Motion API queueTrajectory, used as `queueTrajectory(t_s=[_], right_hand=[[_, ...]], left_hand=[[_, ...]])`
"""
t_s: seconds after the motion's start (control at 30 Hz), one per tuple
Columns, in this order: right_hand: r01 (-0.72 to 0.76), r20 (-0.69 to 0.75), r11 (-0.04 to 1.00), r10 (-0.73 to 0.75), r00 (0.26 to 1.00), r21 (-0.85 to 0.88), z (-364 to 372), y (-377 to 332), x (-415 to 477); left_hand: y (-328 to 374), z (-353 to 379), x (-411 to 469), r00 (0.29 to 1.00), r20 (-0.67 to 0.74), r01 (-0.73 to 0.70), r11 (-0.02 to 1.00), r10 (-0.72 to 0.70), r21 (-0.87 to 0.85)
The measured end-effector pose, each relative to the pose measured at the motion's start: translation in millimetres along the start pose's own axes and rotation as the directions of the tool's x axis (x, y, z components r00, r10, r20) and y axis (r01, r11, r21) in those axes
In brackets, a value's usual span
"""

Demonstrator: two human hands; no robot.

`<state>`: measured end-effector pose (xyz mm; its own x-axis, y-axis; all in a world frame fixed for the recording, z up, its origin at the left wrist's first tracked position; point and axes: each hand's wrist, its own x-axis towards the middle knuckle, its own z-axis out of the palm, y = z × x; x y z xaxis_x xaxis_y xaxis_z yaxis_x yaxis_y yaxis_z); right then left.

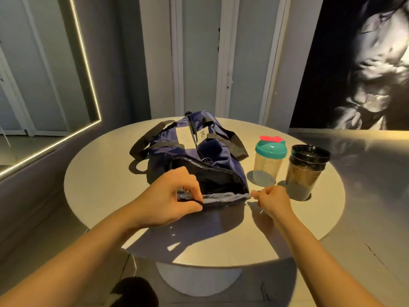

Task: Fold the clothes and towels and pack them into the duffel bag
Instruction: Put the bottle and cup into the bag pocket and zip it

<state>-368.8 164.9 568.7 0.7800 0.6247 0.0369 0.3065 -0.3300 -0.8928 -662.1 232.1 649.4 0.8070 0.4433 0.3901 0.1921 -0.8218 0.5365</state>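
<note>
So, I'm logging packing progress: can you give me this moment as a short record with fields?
bag: navy duffel bag on the round table, near end unzipped, dark inside
left hand: pinches the bag's near edge
right hand: pinches what looks like the zipper pull at the bag's right corner
beside bag: teal-lidded shaker and dark tumbler, both upright to its right
clothes, towels: none in view
</note>
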Motion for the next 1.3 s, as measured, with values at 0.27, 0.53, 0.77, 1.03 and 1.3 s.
queueTrajectory(t_s=[0.27, 0.53, 0.77, 1.03, 1.3], right_hand=[[-0.021, 0.060, 0.998, 0.018, 0.998, 0.058, -4.2, -2.4, 2.4], [0.061, 0.126, 0.840, 0.009, 0.992, -0.540, -8.4, 7.7, 2.3], [0.125, 0.228, 0.739, 0.039, 0.973, -0.662, -13.7, -13.8, 16.7], [0.282, 0.032, 0.813, -0.310, 0.950, -0.509, -60.5, -22.0, 22.9], [0.488, 0.190, 0.351, -0.622, 0.759, -0.799, -57.5, -104.9, 62.1]], left_hand=[[10.1, 10.0, 42.1, 0.999, 0.005, -0.033, 0.879, 0.035, 0.476], [-15.2, 22.9, 95.3, 0.957, 0.053, -0.203, 0.528, 0.285, 0.824], [-9.7, 29.8, 110.6, 0.937, -0.099, -0.144, 0.630, 0.334, 0.763], [-14.4, 22.4, 122.8, 0.964, -0.159, -0.073, 0.789, 0.211, 0.610], [-27.5, 6.8, 135.5, 0.945, -0.179, -0.102, 0.769, 0.272, 0.631]])
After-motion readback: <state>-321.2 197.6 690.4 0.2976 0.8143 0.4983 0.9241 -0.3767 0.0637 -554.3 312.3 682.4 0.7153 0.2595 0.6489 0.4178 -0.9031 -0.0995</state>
